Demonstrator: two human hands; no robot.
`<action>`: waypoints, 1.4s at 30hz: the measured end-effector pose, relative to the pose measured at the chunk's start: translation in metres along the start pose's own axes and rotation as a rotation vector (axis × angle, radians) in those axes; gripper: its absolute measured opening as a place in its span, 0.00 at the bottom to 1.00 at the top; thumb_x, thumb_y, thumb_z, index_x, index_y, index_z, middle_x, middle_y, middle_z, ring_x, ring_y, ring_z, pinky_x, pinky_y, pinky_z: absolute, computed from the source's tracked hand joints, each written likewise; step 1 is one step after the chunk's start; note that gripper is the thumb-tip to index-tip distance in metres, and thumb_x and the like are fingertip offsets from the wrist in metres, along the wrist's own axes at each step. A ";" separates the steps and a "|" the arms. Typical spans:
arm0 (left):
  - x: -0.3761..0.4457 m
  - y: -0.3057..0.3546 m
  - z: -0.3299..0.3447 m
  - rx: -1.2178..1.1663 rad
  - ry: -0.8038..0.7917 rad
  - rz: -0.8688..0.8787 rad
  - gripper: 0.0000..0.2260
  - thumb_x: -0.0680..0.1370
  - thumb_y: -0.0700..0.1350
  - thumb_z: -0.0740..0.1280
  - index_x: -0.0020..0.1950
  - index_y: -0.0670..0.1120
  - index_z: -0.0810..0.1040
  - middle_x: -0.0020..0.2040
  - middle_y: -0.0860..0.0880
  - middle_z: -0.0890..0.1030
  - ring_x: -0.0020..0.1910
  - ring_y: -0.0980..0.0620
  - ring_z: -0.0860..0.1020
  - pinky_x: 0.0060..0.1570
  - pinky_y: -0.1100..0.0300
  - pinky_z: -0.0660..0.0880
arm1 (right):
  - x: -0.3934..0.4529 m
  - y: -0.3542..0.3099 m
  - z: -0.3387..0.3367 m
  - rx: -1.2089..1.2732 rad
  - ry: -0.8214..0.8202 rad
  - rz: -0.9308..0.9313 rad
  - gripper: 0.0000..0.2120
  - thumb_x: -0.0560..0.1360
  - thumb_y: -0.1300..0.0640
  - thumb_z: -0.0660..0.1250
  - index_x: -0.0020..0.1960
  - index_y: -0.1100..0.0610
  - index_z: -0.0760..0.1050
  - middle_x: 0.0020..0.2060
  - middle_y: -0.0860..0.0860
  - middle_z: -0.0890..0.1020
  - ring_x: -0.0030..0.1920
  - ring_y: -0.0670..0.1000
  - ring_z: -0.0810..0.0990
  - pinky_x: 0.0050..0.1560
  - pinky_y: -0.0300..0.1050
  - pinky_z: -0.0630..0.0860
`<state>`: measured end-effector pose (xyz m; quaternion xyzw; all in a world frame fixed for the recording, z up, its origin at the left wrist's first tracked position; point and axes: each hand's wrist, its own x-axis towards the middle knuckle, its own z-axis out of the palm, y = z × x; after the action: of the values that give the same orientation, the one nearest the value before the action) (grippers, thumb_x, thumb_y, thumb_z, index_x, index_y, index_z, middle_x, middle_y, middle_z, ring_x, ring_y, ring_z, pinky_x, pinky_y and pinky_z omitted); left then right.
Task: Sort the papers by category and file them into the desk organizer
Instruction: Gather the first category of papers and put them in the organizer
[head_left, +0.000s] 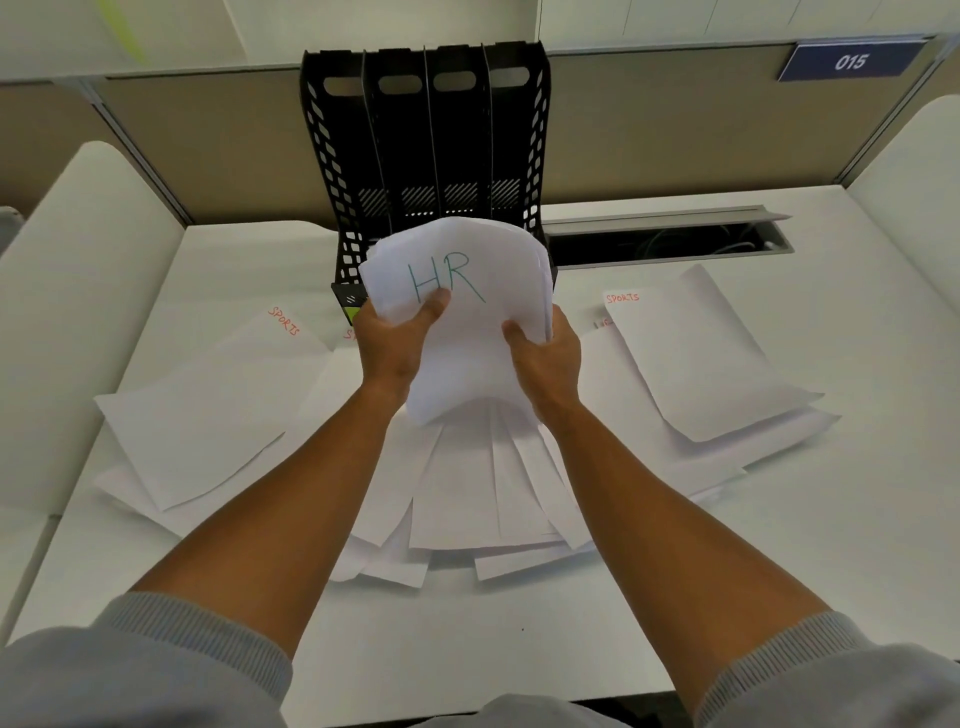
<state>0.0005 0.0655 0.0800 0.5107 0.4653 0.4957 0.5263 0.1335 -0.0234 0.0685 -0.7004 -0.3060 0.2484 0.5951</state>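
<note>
Above the middle of the desk (779, 571), a stack of papers marked "HR" (467, 322) is held just before the black organizer (426, 156) at the far edge. Left hand (387, 343) and right hand (545, 358) each grip a side of it, thumbs on top. Loose sheets (493, 493) lie beneath, with "SPORTS" sheets toward the left (208, 405) and right edges (701, 364).

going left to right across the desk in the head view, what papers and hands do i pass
Left SPORTS sheet → left hand → HR stack → right hand → right SPORTS sheet. Both hands hold the HR stack in front of the black desk organizer.
</note>
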 end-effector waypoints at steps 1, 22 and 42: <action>-0.001 -0.001 0.000 -0.005 0.007 -0.002 0.17 0.67 0.48 0.79 0.51 0.56 0.79 0.47 0.58 0.83 0.47 0.60 0.82 0.45 0.61 0.81 | -0.001 0.003 0.000 0.004 0.009 0.025 0.18 0.76 0.52 0.68 0.63 0.55 0.71 0.51 0.50 0.78 0.50 0.51 0.79 0.49 0.43 0.80; 0.020 0.045 0.016 -0.131 0.284 0.083 0.12 0.80 0.52 0.59 0.42 0.46 0.71 0.38 0.49 0.78 0.38 0.54 0.80 0.37 0.63 0.76 | -0.011 0.008 -0.002 -0.001 -0.025 0.090 0.17 0.75 0.53 0.69 0.61 0.56 0.73 0.48 0.49 0.79 0.48 0.49 0.78 0.51 0.43 0.79; 0.017 0.028 -0.016 0.080 -0.067 0.185 0.21 0.73 0.52 0.74 0.60 0.42 0.78 0.53 0.48 0.83 0.51 0.51 0.82 0.47 0.56 0.81 | 0.000 -0.008 0.001 0.081 0.070 0.141 0.20 0.78 0.53 0.65 0.67 0.56 0.69 0.57 0.51 0.78 0.52 0.49 0.75 0.59 0.46 0.75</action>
<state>-0.0157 0.0833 0.1076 0.5882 0.4178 0.5059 0.4728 0.1315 -0.0215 0.0760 -0.7038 -0.2246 0.2771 0.6144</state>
